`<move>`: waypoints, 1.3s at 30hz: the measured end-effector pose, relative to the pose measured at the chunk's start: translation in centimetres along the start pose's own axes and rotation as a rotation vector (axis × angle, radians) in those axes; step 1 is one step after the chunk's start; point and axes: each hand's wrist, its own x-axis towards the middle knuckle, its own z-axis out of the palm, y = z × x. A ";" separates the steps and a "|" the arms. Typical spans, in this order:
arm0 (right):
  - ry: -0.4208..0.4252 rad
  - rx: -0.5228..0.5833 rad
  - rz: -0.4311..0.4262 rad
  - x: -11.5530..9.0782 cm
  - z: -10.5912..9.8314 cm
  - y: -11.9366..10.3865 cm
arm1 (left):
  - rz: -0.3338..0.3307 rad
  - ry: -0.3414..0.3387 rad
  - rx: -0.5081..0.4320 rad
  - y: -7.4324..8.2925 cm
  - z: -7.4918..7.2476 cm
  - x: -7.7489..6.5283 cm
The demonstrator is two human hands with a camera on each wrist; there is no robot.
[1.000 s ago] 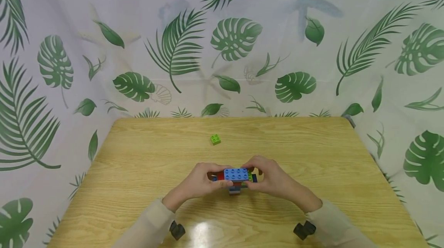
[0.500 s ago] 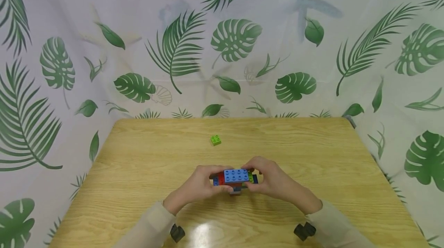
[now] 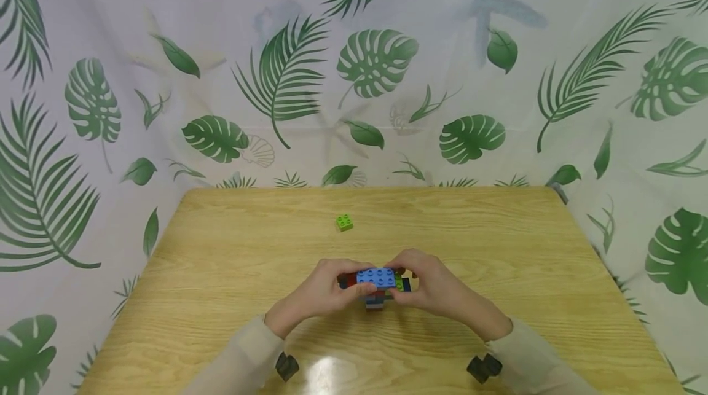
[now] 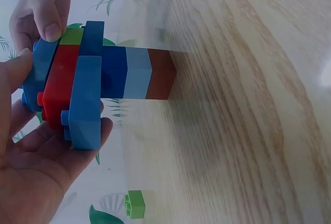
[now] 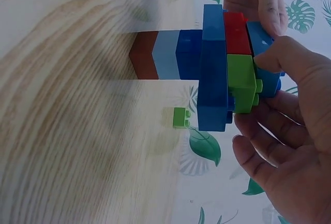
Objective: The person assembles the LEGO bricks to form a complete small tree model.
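Observation:
A blue toy building brick (image 3: 377, 277) with studs on top lies over a layer made of a red brick (image 4: 62, 81) and a green brick (image 5: 241, 74). My left hand (image 3: 323, 287) pinches it from the left, thumb along its near side. From the right, my right hand (image 3: 434, 281) pinches the same brick between thumb and fingers. A dark, slanting gap shows between this brick and the red one in both wrist views. Below are two blue bricks (image 4: 87, 105), then a column of dark blue (image 4: 114, 71), light blue (image 4: 138, 74) and brown (image 4: 161, 74) bricks standing on the table.
A loose lime-green brick (image 3: 344, 222) lies on the wooden table (image 3: 232, 229) behind the stack. The table's far edge meets a white leaf-print curtain (image 3: 310, 137), which hangs along the back and both sides.
My left hand has shifted slightly right, its thumb now further along the brick's near side. The top blue brick's tilt has changed slightly. My right hand stays almost in place.

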 end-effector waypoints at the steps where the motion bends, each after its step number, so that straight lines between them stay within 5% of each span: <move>1: -0.003 0.002 0.001 0.0 0.0 0.0 | -0.006 -0.003 0.000 0.0 0.0 0.0; 39: -0.026 0.150 0.140 -1.0 1.7 1.3 | -0.069 -0.020 -0.015 -0.4 -0.3 0.0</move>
